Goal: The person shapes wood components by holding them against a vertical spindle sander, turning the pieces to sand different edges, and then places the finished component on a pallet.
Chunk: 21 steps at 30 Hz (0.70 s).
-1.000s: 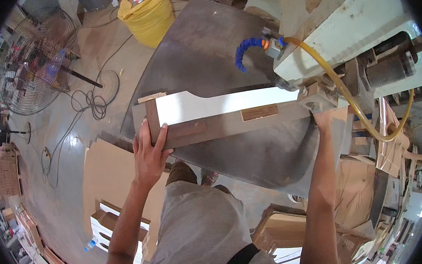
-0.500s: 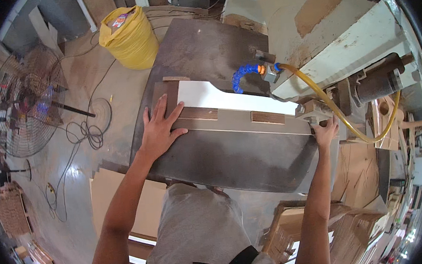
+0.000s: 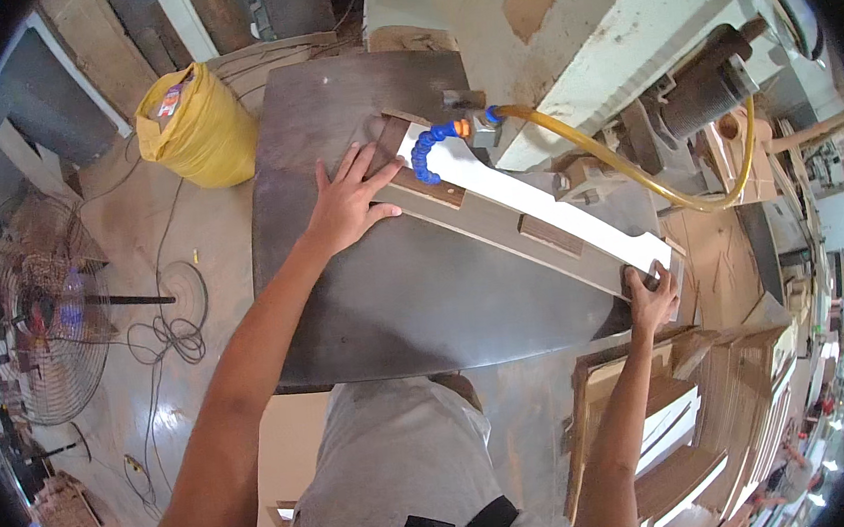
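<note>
A long white shaped board [image 3: 558,213] with scooped edges lies in a flat wooden jig [image 3: 484,223], slanting across the dark machine table from far left to near right. My left hand [image 3: 348,202] rests on the jig's left end, fingers spread, with the fingertips close to the board. At the other end my right hand [image 3: 653,299] grips the jig near a dark knob, its fingers curled beside the board's tip. A blue segmented air nozzle [image 3: 424,153] hangs over the board's left part and hides a bit of it.
The machine body [image 3: 615,56] rises behind the board, with a yellow hose [image 3: 624,167] looping to the right. A yellow sack [image 3: 202,132] and a standing fan [image 3: 39,307] are on the left floor, among loose cables. Stacked boards [image 3: 727,417] stand at my lower right.
The jig and white board have turned clockwise: the right end came nearer me, the left end went farther away. Both hands moved with it, and the board's right tip now shows. The view shifted too.
</note>
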Motion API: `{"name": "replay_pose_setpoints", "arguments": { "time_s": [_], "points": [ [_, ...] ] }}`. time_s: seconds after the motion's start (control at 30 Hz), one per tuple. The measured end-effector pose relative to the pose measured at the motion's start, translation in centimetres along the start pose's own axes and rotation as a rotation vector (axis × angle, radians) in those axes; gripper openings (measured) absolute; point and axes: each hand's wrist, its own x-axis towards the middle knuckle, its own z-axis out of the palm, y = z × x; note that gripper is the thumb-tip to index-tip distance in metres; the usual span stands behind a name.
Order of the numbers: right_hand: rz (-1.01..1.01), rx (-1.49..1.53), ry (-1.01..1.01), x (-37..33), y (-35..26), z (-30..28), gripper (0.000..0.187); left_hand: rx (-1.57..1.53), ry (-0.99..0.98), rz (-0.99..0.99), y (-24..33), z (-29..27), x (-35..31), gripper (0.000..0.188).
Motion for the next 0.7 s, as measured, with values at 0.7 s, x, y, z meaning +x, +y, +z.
{"name": "replay_pose_setpoints", "arguments": {
  "time_s": [0.7],
  "points": [
    [0.295,-0.104,0.081,-13.4,1.5,-6.8,0.076,-0.129,0.016,0.189,0.3,1.7,3.0,0.068]
  ]
}}
